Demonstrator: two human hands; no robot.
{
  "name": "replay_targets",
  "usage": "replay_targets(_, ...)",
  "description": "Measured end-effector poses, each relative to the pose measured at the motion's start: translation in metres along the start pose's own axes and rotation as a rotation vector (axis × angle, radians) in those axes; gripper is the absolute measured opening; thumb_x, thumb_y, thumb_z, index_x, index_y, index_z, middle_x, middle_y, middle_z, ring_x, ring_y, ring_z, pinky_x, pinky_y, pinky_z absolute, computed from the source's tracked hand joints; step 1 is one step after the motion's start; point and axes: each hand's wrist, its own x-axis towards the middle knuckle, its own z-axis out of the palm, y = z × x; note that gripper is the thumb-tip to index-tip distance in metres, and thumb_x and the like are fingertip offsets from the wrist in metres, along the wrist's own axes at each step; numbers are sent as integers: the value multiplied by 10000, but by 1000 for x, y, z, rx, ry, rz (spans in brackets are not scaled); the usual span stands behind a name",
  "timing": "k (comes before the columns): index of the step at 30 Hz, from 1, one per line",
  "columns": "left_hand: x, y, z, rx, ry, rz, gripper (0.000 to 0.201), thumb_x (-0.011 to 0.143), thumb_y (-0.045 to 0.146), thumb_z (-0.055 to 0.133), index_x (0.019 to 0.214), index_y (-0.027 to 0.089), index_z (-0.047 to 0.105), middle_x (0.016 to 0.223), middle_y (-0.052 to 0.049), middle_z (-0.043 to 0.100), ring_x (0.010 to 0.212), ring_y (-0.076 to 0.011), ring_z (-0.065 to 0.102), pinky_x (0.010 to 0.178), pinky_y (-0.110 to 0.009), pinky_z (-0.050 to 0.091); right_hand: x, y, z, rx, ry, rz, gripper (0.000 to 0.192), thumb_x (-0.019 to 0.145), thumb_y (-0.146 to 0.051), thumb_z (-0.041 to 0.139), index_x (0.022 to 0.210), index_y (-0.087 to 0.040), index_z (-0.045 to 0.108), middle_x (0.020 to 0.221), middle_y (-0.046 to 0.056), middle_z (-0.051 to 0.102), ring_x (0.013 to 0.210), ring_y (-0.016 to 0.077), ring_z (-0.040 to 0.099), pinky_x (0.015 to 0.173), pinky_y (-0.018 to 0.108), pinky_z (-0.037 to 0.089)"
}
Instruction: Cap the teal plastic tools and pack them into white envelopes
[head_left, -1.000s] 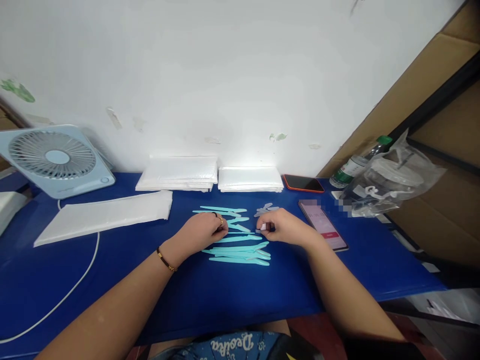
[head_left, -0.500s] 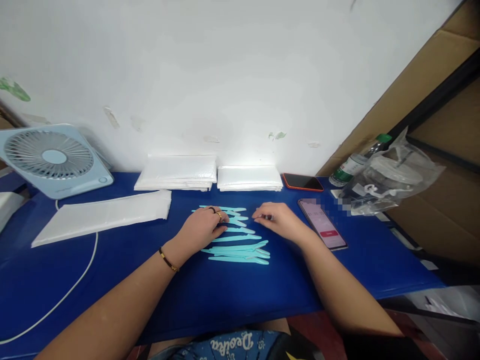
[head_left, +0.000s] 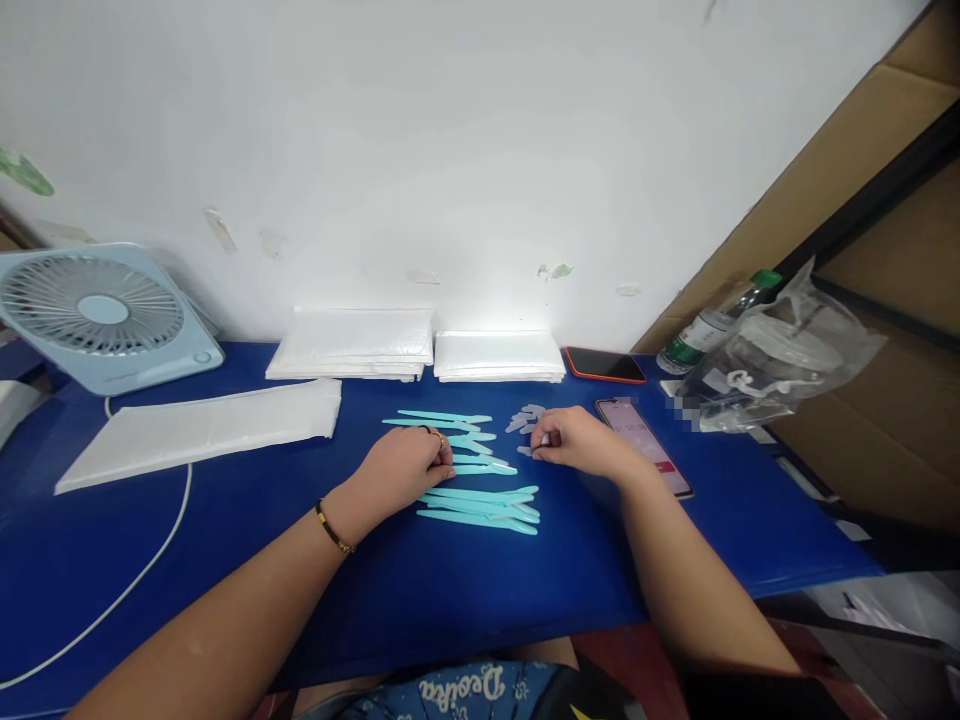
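Turquoise plastic razor handles (head_left: 480, 495) lie under our left hand (head_left: 409, 465), fingers curled on one; our right hand (head_left: 574, 442) pinches a small grey cap (head_left: 541, 440).

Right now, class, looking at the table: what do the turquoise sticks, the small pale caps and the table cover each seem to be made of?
Turquoise sticks: probably moulded plastic, judging by the uniform colour, thin tapered shape and slight sheen.
Small pale caps: likely translucent plastic; they look greyish and let the blue show through, though they are too small to be sure.
Table cover: smooth blue sheet with soft glare, perhaps plastic or coated cloth.
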Motion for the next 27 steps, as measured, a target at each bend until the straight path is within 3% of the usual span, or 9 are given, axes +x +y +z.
replay_targets(4, 1, -2, 3, 11, 22, -21, 193, 808, 321, 560, 672, 199, 624, 751, 0, 654, 648, -148, 577, 562, -257, 361, -2, -7, 1, 106, -81, 4, 76, 708, -252, 697, 740, -184, 684, 688, 2, 659, 597, 125, 586, 558, 238, 409)
replay_targets(9, 3, -5, 6, 41, 49, 43, 188, 826, 323, 550, 712, 203, 641, 744, 1, 656, 641, -148, 576, 584, -272, 360, 2, -15, 7, 134, -83, -39, 102, 713, -290, 704, 741, -193, 688, 670, 0, 662, 590, 130, 588, 539, 237, 399)
replay_targets(16, 5, -2, 7, 66, 37, 48, 181, 835, 300, 540, 729, 193, 640, 773, -17, 662, 685, -158, 589, 622, -263, 383, 9, -22, 18, 165, -16, -111, 101, 731, -289, 697, 746, -191, 682, 717, 9, 660, 615, 124, 585, 555, 225, 416)
replay_targets(21, -1, 0, 2, 19, 103, 79, 218, 840, 377, 535, 911, 203, 646, 914, -35, 659, 817, -181, 600, 709, -275, 416, 3, -8, 2, 24, 172, -87, 86, 800, -235, 610, 803, -186, 680, 821, 37, 649, 673, 134, 579, 622, 247, 426)
replay_targets(27, -8, 9, 3, -92, -63, 187, 195, 801, 397, 580, 864, 230, 658, 843, -7, 657, 769, -159, 587, 615, -242, 387, 4, 6, -1, -124, 134, -74, 76, 765, -165, 614, 787, -188, 683, 787, 33, 632, 676, 147, 567, 635, 261, 420)
